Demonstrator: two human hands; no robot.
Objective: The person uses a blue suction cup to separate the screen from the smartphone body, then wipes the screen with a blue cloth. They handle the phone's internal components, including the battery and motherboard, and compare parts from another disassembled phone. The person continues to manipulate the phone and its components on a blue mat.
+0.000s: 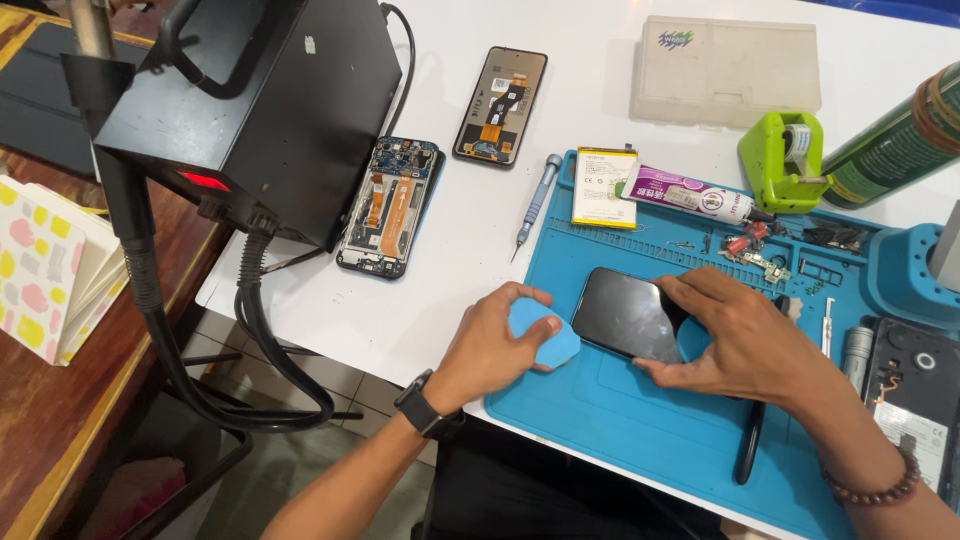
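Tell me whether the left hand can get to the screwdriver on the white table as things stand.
Probably yes: the left hand holds a blue pick, but the screwdriver lies just beyond it on bare white table, nothing between.

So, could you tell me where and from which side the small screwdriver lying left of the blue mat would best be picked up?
Probably by the screwdriver's thick ribbed grey handle, near its upper end, pinched across its width from above. It lies flat on the white table with its thin tip pointing toward the person. Bare table shows on its left, while the blue mat edge lies close on its right, so coming from above or the left looks easiest.
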